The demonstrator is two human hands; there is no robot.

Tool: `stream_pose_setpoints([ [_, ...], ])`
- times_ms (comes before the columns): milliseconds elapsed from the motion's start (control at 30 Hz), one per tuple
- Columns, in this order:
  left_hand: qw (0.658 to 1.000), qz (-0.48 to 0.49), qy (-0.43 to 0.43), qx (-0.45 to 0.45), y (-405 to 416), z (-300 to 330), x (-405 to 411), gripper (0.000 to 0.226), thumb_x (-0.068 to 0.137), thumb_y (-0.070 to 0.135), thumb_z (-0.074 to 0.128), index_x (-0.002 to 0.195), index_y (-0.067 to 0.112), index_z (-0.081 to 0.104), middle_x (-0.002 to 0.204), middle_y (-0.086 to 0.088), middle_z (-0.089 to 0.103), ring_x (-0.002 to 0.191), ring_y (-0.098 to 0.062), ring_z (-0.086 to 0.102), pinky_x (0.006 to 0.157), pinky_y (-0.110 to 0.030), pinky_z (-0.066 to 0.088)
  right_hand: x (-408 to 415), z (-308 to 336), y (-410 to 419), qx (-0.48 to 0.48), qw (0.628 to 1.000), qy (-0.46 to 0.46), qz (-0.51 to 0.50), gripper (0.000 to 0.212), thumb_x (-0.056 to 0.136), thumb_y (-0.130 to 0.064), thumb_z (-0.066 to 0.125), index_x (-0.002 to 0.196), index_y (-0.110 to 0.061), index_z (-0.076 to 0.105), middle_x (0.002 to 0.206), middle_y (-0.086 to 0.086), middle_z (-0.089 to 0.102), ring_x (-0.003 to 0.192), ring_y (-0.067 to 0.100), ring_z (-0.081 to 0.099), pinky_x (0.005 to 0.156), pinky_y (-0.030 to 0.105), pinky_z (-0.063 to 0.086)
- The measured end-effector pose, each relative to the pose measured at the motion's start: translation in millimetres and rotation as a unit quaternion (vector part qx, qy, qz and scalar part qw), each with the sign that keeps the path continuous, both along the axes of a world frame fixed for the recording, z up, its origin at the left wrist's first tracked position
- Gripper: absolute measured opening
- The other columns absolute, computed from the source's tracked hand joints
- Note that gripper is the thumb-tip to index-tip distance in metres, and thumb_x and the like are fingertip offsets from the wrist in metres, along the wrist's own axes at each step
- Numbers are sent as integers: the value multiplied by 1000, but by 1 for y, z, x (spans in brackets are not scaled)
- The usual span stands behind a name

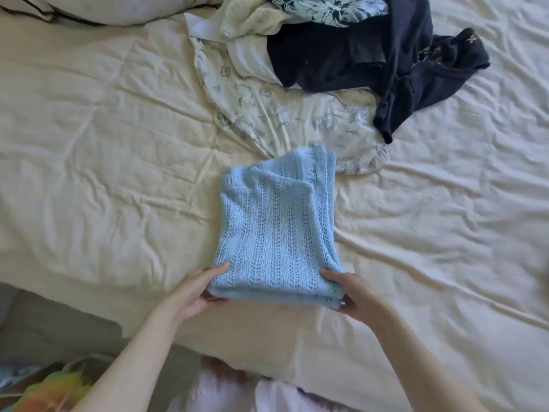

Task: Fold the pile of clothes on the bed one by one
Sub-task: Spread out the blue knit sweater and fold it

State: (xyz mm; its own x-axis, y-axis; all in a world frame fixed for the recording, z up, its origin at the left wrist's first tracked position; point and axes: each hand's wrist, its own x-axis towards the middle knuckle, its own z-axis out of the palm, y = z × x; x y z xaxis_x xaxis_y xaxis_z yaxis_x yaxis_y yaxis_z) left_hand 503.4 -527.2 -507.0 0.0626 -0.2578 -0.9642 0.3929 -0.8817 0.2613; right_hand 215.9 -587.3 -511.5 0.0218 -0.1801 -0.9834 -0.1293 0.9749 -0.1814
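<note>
Head view shows the left hand (198,288) and right hand (346,289) pinching the near corners of a folded light-blue knit sweater (274,230) on the cream bedsheet (104,144). Beyond it lie a white printed garment (297,114) and a dark navy garment (371,60).

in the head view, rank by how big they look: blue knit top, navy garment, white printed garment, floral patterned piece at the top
1. Navy garment and white printed garment: alike in visible area, and they overlap, so unranked.
2. Blue knit top: folded, and nearer the camera, so it looks larger than it is.
3. Floral patterned piece: mostly cut off by the frame.
</note>
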Motion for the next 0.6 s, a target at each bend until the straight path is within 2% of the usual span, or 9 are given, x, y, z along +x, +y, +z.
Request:
stream_pose_setpoints([
  [100, 996, -23, 59, 58, 41, 16, -6, 36, 69, 19, 74, 101, 7, 66, 91, -17, 72, 65, -23, 69, 56, -31, 57, -16, 17, 46, 77, 997, 25, 18, 15, 79, -17, 74, 87, -9, 65, 61, 4, 61, 55, 17, 56, 45, 22, 46],
  [167, 994, -38, 74, 78, 56, 24, -10, 37, 63, 19, 77, 96, 6, 68, 91, -16, 73, 65, -24, 70, 53, -32, 57, -20, 25, 62, 86, 995, 41, 6, 18, 76, -16, 77, 87, -7, 65, 61, 5, 61, 53, 18, 56, 45, 21, 45],
  [233, 993, -42, 67, 90, 58, 26, -10, 37, 59, 20, 78, 93, 6, 69, 86, -14, 73, 64, -23, 70, 50, -33, 57, -19, 31, 63, 58, 996, 60, -15, 19, 75, -16, 77, 82, -5, 63, 60, 7, 59, 51, 18, 54, 45, 21, 44],
  [333, 996, -27, 51, 70, 38, 27, 0, 35, 59, 19, 75, 92, 8, 68, 73, -9, 72, 58, -19, 69, 48, -32, 56, -9, 38, 40, -34, 997, 68, -30, 18, 82, -18, 70, 78, -5, 59, 57, 6, 51, 45, 14, 50, 41, 20, 43],
  [433, 999, 5, 45, 29, 1, 31, 14, 21, 72, 17, 68, 88, 5, 67, 71, -15, 71, 59, -24, 70, 48, -32, 57, 8, 44, 2, -114, 992, 45, -30, 15, 87, -18, 63, 85, -4, 62, 67, 7, 61, 53, 13, 60, 44, 21, 49],
  [500, 1000, 18, 14, 3, -24, 30, 22, 12, 88, 15, 59, 89, 4, 64, 72, -17, 70, 58, -24, 70, 48, -30, 57, 17, 43, -27, -110, 991, 29, -71, 12, 89, -18, 62, 89, -6, 62, 77, 9, 63, 62, 16, 63, 46, 23, 52],
  [600, 992, 42, -86, -78, -58, 20, 24, 11, 92, 15, 55, 92, 7, 63, 76, -12, 65, 56, -18, 67, 50, -25, 55, 26, 35, -66, -87, 988, -10, -130, 18, 93, -22, 59, 95, -5, 56, 80, 13, 57, 61, 19, 60, 54, 27, 56],
])
